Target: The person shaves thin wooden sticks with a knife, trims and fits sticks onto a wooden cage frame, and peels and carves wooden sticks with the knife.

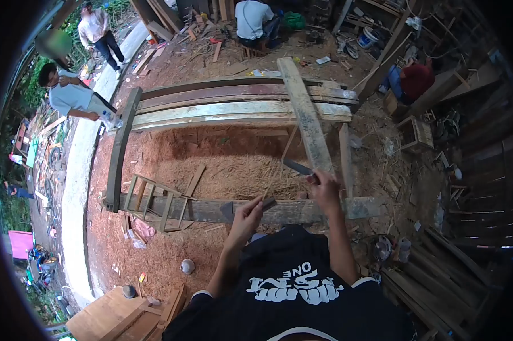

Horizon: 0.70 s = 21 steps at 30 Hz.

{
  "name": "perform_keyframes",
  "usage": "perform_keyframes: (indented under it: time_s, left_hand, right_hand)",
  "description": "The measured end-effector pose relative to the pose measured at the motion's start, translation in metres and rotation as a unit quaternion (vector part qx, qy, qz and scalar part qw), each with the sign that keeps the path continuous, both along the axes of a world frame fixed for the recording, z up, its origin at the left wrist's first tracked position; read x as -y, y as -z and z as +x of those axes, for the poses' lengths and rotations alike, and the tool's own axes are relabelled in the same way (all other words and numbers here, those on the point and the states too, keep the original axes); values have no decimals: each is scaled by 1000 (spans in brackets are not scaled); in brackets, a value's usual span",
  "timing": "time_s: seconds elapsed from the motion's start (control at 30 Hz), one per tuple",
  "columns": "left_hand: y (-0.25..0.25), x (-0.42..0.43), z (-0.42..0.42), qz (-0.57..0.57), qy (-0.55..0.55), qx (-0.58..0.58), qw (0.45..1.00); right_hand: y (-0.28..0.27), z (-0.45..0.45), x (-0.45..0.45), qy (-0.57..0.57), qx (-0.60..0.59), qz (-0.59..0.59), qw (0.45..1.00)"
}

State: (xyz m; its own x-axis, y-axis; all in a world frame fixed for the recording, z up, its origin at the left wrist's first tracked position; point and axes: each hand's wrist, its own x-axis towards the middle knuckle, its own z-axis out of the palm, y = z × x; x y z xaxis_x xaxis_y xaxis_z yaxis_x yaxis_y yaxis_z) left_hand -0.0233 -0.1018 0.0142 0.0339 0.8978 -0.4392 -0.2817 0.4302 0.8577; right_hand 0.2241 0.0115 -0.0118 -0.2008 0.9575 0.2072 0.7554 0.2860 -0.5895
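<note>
My right hand is closed on the handle of a knife, whose dark blade points up and left. My left hand grips a small wooden piece between thumb and fingers. Both hands are over the near beam of a large wooden frame, with the knife and the small piece apart. A flat dark piece lies on that beam left of my left hand. Farther left, a small ladder-like wooden frame leans on the beam.
Long planks span the frame's far side, crossed by a thick board. Two people stand at the left; others crouch at the back and right. A plywood sheet lies at lower left.
</note>
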Motion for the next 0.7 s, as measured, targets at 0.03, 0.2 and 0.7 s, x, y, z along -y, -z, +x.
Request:
perform_keyframes:
  time_s: [0.03,0.2,0.7]
  left_hand:
    - [-1,-9,10,6,-3,9,1000]
    - [9,-41,51,32,-8,-111,993]
    - [-11,-47,92,70,54,-62,994]
  right_hand:
    - [2,-5,3,-7,-116,-67,991]
    - [-10,-38,22,-139,-103,27,984]
    - [-24,74,-65,-46,7,193,980]
